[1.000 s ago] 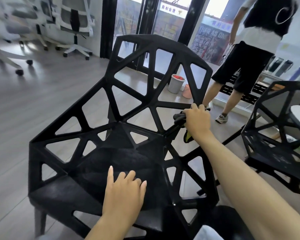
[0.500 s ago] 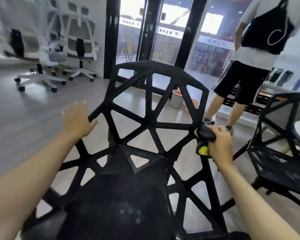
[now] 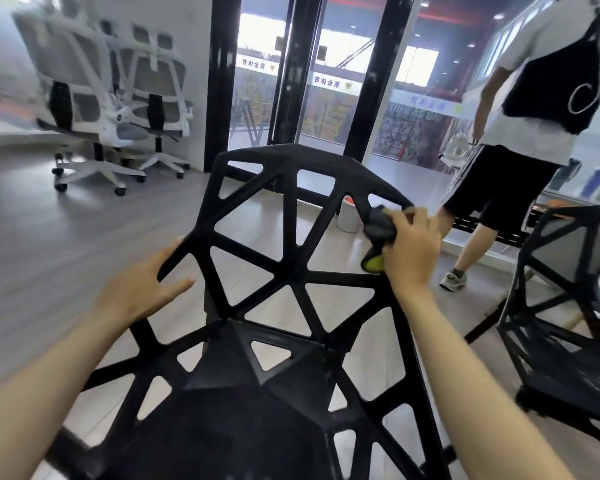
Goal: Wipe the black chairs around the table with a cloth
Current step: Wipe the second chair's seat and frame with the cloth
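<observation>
Left hand [image 3: 142, 289]: fingers straight, grip slack, resting on left edge of black geometric lattice plastic chair [image 3: 284, 271] backrest. Right hand [image 3: 411, 252]: grip curled round bunched dark grey and yellow-green cloth [image 3: 378, 233], pressed against backrest's upper right strut.

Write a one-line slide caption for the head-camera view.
Right hand presses a dark cloth against the black chair backrest's right edge while the left hand steadies its left edge.
</observation>
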Demonstrator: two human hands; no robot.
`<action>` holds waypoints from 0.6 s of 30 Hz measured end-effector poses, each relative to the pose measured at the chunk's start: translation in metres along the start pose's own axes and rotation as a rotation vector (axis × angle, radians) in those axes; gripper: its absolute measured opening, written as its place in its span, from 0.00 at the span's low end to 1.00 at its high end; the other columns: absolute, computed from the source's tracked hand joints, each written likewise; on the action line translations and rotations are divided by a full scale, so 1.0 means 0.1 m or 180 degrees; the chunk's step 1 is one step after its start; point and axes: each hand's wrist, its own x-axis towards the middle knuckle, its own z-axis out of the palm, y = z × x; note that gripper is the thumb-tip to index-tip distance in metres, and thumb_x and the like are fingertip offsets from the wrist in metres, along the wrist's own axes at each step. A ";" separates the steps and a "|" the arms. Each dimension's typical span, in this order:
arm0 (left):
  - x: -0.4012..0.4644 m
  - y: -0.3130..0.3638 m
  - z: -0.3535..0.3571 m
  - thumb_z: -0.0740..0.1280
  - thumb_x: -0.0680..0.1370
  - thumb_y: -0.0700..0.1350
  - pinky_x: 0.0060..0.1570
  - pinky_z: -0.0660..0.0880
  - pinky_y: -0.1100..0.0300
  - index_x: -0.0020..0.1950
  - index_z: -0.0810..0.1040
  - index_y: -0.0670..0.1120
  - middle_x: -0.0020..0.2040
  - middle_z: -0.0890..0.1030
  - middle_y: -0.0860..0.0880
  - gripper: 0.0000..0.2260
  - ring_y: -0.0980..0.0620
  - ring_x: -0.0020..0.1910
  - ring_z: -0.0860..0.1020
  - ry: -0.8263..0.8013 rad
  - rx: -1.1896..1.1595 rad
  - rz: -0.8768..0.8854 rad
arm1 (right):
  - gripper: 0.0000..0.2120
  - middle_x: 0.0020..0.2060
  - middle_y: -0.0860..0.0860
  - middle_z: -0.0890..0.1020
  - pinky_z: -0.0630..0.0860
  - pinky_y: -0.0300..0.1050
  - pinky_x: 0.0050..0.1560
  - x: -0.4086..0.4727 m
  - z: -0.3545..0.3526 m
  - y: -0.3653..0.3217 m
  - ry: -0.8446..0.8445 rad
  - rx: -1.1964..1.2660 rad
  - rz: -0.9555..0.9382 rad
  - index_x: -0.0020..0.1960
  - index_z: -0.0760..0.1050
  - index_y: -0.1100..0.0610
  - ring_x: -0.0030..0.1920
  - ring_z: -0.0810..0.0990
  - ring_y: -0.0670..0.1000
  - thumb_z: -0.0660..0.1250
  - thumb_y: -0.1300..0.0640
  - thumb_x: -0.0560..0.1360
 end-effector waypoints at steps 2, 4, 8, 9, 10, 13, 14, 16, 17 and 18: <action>0.01 -0.01 0.01 0.68 0.76 0.67 0.60 0.76 0.45 0.81 0.51 0.69 0.76 0.73 0.55 0.38 0.44 0.70 0.75 -0.0009 -0.0024 -0.0020 | 0.28 0.56 0.56 0.75 0.78 0.58 0.51 -0.35 0.05 0.11 -0.0022 0.0084 0.0036 0.65 0.79 0.52 0.55 0.73 0.61 0.66 0.69 0.67; 0.02 -0.01 0.02 0.70 0.77 0.64 0.55 0.77 0.47 0.81 0.52 0.69 0.72 0.77 0.52 0.38 0.43 0.66 0.77 0.0010 0.0012 -0.0042 | 0.30 0.56 0.56 0.74 0.78 0.59 0.52 -0.39 0.06 0.15 0.0049 0.0166 0.0195 0.66 0.78 0.52 0.56 0.73 0.60 0.67 0.71 0.67; 0.03 0.02 0.01 0.70 0.77 0.60 0.49 0.74 0.49 0.82 0.52 0.69 0.68 0.79 0.50 0.38 0.42 0.63 0.78 0.0054 0.0133 -0.0037 | 0.26 0.58 0.55 0.75 0.73 0.53 0.53 0.32 0.03 -0.08 0.0444 0.0231 0.0577 0.65 0.77 0.52 0.56 0.73 0.60 0.67 0.69 0.70; 0.03 0.03 0.01 0.70 0.77 0.59 0.49 0.73 0.50 0.82 0.53 0.68 0.68 0.79 0.50 0.38 0.42 0.64 0.78 0.0069 0.0144 -0.0037 | 0.25 0.58 0.55 0.75 0.72 0.52 0.52 0.52 0.03 -0.16 0.0439 0.0189 0.0500 0.65 0.77 0.51 0.56 0.74 0.60 0.67 0.68 0.70; 0.03 0.04 0.00 0.70 0.77 0.59 0.49 0.72 0.50 0.82 0.53 0.68 0.68 0.79 0.50 0.38 0.42 0.64 0.77 0.0080 0.0154 -0.0028 | 0.24 0.57 0.55 0.76 0.73 0.54 0.51 0.68 0.05 -0.25 0.0376 0.0183 0.0343 0.64 0.77 0.50 0.56 0.74 0.60 0.66 0.67 0.71; 0.03 0.03 0.00 0.70 0.77 0.59 0.49 0.74 0.49 0.82 0.52 0.69 0.66 0.80 0.50 0.39 0.43 0.62 0.78 0.0080 0.0137 -0.0042 | 0.24 0.55 0.56 0.75 0.71 0.53 0.48 0.86 0.15 -0.47 0.0066 -0.0128 -0.0335 0.63 0.78 0.50 0.54 0.73 0.61 0.66 0.67 0.71; 0.02 0.02 0.00 0.70 0.77 0.60 0.49 0.75 0.49 0.82 0.51 0.69 0.65 0.80 0.50 0.39 0.43 0.62 0.78 0.0073 0.0144 -0.0061 | 0.24 0.55 0.56 0.75 0.68 0.52 0.47 0.84 0.16 -0.46 0.0030 -0.0231 -0.0421 0.64 0.77 0.50 0.54 0.73 0.61 0.66 0.66 0.70; 0.01 0.02 0.01 0.69 0.76 0.61 0.51 0.76 0.47 0.81 0.49 0.71 0.63 0.79 0.50 0.39 0.43 0.63 0.77 0.0065 0.0174 -0.0110 | 0.25 0.55 0.56 0.75 0.66 0.51 0.46 0.72 0.11 -0.34 0.0112 -0.0246 -0.0200 0.64 0.77 0.50 0.53 0.73 0.61 0.67 0.66 0.70; 0.01 0.02 0.01 0.68 0.76 0.63 0.52 0.76 0.46 0.81 0.48 0.72 0.62 0.79 0.50 0.39 0.43 0.63 0.76 0.0062 0.0179 -0.0133 | 0.25 0.54 0.57 0.75 0.66 0.51 0.45 0.63 0.08 -0.23 0.0177 -0.0262 -0.0074 0.64 0.77 0.50 0.53 0.73 0.62 0.67 0.66 0.70; 0.00 0.03 0.00 0.66 0.74 0.65 0.52 0.77 0.45 0.80 0.47 0.72 0.62 0.78 0.51 0.40 0.43 0.64 0.76 0.0053 0.0182 -0.0146 | 0.25 0.54 0.57 0.75 0.67 0.52 0.45 0.54 0.05 -0.12 0.0234 -0.0291 0.0013 0.64 0.77 0.50 0.52 0.73 0.62 0.66 0.66 0.70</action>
